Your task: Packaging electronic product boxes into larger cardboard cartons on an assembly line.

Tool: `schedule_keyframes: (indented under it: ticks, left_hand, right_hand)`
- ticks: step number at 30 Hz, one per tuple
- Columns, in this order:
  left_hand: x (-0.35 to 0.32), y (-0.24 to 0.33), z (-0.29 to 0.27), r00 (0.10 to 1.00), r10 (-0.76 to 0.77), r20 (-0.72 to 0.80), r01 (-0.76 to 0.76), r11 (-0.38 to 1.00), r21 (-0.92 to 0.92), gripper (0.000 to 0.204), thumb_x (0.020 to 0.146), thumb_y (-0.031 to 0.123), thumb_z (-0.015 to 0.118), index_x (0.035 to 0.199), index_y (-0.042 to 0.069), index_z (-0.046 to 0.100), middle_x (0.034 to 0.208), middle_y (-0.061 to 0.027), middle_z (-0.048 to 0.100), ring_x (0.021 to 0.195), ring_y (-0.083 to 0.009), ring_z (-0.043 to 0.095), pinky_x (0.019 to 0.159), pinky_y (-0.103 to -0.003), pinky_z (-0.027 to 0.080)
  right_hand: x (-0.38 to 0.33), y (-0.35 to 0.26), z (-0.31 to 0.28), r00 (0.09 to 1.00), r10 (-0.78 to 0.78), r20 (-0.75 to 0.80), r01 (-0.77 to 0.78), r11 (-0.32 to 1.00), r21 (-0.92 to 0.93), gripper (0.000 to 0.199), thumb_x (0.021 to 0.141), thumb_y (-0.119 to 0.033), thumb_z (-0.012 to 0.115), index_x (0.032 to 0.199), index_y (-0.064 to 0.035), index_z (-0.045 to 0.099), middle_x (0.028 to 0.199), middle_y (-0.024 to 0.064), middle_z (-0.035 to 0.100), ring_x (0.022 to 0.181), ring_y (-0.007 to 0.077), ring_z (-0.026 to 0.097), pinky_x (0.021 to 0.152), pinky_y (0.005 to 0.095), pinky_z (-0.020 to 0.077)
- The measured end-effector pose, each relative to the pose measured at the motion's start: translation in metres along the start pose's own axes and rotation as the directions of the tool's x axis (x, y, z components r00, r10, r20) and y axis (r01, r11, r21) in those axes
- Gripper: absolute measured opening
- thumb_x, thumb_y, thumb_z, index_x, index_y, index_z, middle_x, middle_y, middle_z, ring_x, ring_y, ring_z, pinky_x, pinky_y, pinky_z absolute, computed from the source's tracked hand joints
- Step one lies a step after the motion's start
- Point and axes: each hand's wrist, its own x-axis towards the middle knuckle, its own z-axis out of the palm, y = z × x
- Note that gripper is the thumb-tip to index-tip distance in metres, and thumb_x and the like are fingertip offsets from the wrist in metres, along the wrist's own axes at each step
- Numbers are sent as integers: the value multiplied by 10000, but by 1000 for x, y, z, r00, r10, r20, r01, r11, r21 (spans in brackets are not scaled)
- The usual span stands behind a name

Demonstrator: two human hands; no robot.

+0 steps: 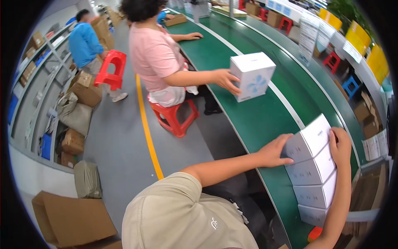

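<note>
Several white cartons stand packed in a row along the green conveyor belt at my right. My left hand (275,152) presses on the left side of the farthest white carton (307,139), thumb low and fingers at its far edge. On its opposite side my right hand (340,146) grips with bent fingers, the forearm running alongside the row. The carton sits between my two hands, touching the second carton (311,169) behind it. Nearer to me come a third carton (315,191) and a fourth one (313,213), partly covered by my right forearm.
A co-worker in pink, on a red stool (176,118), touches a white box with a blue pattern (253,76) on the green belt (265,124). Another person carries a red stool (111,70). Left are shelves (54,62) and an open cardboard box (76,220).
</note>
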Motion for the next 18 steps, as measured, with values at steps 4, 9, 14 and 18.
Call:
schedule_keyframes:
  ticks: [4,9,14,18]
  left_hand:
    - [-21,-6,-25,1000,20,24,-20,1000,24,752,887,336,787,1459,-9,442,1440,-234,504,1331,-390,512,1116,-438,429]
    - [-20,-27,-84,988,61,-141,-15,952,305,547,848,254,809,1306,39,599,1358,-179,572,1274,-355,559,1098,-439,444]
    - [14,-100,-165,761,59,-646,236,902,361,1205,726,232,939,1605,12,144,1584,-221,327,1436,-356,386,1192,-465,332]
    - [44,-174,-240,844,31,-536,116,964,239,1264,714,217,952,1608,-21,91,1563,-242,329,1419,-364,394,1178,-445,338]
  right_hand:
    - [2,-9,-2,997,49,61,-49,999,-6,146,973,-116,623,994,15,685,922,168,671,839,348,643,762,393,506]
    - [-7,12,-3,999,36,-5,-36,999,15,172,957,-162,639,1017,-16,708,968,163,696,885,340,663,797,378,526]
    - [-11,38,3,926,370,74,-359,801,480,335,1077,-287,542,1124,2,705,855,44,669,779,127,591,736,292,493]
    - [-1,65,11,925,369,-92,-159,593,789,374,1094,-329,505,1079,-12,703,763,16,608,732,98,540,699,248,460]
